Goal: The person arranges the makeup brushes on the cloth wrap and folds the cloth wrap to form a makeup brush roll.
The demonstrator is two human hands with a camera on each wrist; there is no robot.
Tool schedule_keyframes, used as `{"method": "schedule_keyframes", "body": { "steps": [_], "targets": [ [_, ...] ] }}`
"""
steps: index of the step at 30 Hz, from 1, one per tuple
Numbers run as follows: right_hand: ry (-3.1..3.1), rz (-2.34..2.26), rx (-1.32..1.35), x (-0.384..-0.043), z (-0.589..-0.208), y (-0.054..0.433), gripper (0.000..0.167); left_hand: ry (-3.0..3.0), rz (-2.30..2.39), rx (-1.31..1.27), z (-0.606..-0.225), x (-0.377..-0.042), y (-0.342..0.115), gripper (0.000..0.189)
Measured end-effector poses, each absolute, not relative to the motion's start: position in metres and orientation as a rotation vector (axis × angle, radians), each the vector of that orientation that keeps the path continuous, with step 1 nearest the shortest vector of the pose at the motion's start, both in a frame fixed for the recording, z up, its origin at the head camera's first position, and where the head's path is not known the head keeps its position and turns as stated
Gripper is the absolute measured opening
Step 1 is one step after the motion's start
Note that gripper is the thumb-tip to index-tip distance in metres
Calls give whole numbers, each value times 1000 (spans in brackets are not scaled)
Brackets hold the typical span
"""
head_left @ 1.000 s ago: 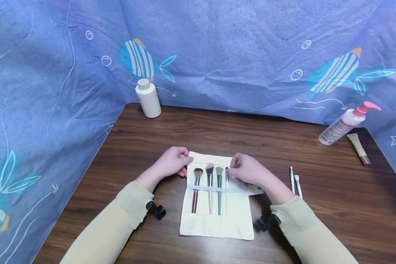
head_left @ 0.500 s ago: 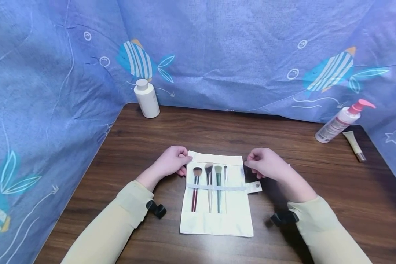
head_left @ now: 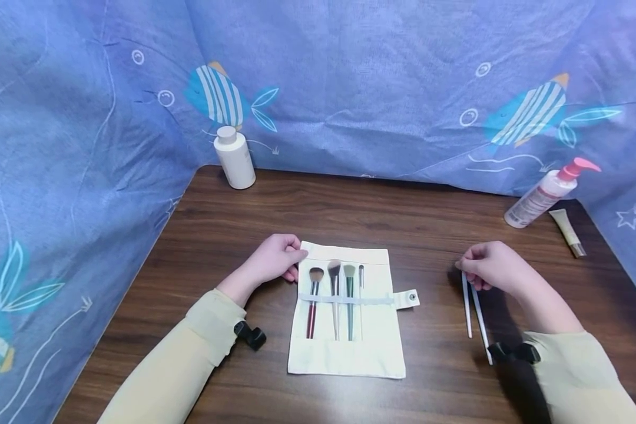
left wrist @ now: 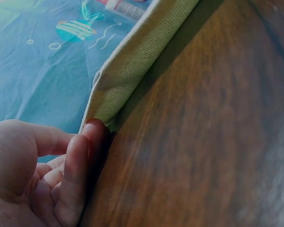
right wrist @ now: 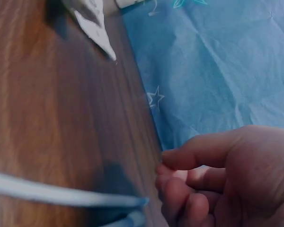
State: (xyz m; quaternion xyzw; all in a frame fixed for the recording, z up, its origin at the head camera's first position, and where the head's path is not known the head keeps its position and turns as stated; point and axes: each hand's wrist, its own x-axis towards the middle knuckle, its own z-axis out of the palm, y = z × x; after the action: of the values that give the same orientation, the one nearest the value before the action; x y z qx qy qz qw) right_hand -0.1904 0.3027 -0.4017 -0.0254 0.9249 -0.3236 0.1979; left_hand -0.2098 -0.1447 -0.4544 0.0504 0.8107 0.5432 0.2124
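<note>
A white bottle (head_left: 235, 160) stands at the tabletop's (head_left: 318, 206) upper left. At centre, the left hand (head_left: 272, 259) has its grip pinching the upper-left corner of a white cloth roll (head_left: 347, 360), which lies open with four brushes (head_left: 335, 288) under its band. Further right, the right hand (head_left: 493, 265), fingers bent, covers the upper ends of two slim white handles (head_left: 467, 312); whether its grip grasps either, I cannot tell. A pump bottle (head_left: 539, 200) and a tube (head_left: 567, 231) occupy the right side.

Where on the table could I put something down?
There's bare table behind the brush case, between the white bottle and the pump bottle. Another patch lies left of the left hand. It's crowded where the right hand is, at two white sticks.
</note>
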Motion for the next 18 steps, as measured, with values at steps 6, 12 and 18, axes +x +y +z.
{"method": "schedule_keyframes", "body": {
  "steps": [6, 12, 18],
  "targets": [
    [2636, -725, -23, -183, -411, 312, 23, 2250, 1496, 131, -454, -211, -144, 16],
    [2664, -639, -8, -184, -416, 307, 24, 2254, 1481, 117, -455, -210, -146, 16],
    [2687, -526, 9, -188, -418, 302, 30, 2251, 1486, 120, -454, -210, -146, 15]
  ]
}}
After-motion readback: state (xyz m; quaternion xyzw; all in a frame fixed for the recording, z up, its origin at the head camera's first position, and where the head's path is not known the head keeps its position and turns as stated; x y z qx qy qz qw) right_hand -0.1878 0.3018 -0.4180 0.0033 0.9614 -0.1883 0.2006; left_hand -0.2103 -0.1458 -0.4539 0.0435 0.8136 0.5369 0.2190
